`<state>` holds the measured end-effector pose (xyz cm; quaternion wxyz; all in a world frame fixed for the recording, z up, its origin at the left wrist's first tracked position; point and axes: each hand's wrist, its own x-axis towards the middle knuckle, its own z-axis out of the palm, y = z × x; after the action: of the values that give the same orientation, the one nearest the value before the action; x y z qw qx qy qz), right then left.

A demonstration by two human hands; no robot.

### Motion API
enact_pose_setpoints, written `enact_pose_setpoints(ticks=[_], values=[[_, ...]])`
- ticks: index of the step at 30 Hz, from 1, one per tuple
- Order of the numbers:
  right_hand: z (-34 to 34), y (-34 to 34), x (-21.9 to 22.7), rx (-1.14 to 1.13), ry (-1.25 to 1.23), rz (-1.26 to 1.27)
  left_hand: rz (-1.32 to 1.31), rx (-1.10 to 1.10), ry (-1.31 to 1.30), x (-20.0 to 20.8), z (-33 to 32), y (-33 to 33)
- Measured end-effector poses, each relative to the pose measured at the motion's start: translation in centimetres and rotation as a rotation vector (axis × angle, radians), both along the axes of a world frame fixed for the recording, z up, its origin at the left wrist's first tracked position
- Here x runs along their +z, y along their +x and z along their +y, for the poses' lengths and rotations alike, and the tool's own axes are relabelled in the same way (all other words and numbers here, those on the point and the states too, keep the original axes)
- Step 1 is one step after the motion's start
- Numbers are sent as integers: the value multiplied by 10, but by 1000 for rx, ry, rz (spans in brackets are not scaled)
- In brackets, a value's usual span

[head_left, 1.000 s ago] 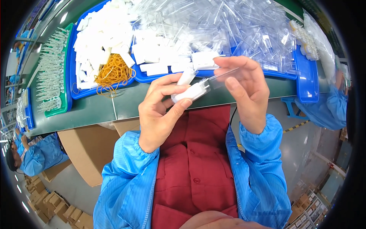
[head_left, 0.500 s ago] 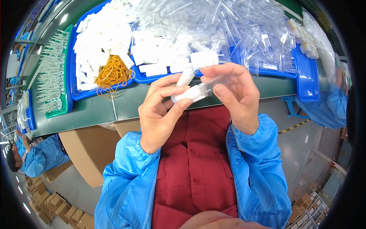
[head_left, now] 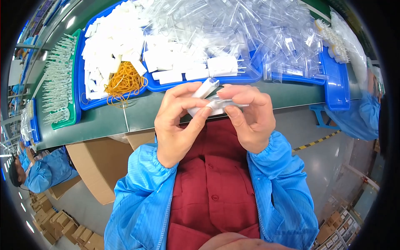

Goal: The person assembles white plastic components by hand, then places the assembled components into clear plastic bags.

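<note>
My left hand (head_left: 177, 125) is closed around two small white pieces, just in front of the table's near edge. One white piece (head_left: 206, 87) slants up past the fingers, its end toward the trays. The second lies lower, pinched by thumb and index finger, and is mostly hidden. A clear plastic sleeve (head_left: 223, 102) covers its right end. My right hand (head_left: 253, 121) is closed on the sleeve, thumb below and fingers above. The fingertips of both hands nearly meet, so how far the sleeve reaches over the piece is hidden.
Blue trays (head_left: 250, 76) hold white pieces and a heap of clear plastic sleeves (head_left: 266, 29). Orange rubber bands (head_left: 126, 79) lie at the left tray's corner. A green tray (head_left: 75, 110) with thin pale parts stands farther left. Cardboard boxes (head_left: 93, 166) and a person in blue are at the left.
My right hand has moved left and slightly nearer me, closing in on my left hand. Less of the clear sleeve shows between the hands. The upright white piece has shifted slightly right.
</note>
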<state>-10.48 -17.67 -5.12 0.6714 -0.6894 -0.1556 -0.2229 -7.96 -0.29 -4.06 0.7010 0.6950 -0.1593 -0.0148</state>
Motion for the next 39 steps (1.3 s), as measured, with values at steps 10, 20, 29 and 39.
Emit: enact_pose_setpoints(ticks=[10,20,29,39], values=[[-11,7,11,198,85,235,-28,25,36,0,0,1],[-15,15,16,243,13,274,-129,80,96,-1,4,0],[-24,16,33,-5,-389,113,-45,39,86,3,3,1],[-30,20,34,24,-62,315,-23,-58,106,18,8,1]])
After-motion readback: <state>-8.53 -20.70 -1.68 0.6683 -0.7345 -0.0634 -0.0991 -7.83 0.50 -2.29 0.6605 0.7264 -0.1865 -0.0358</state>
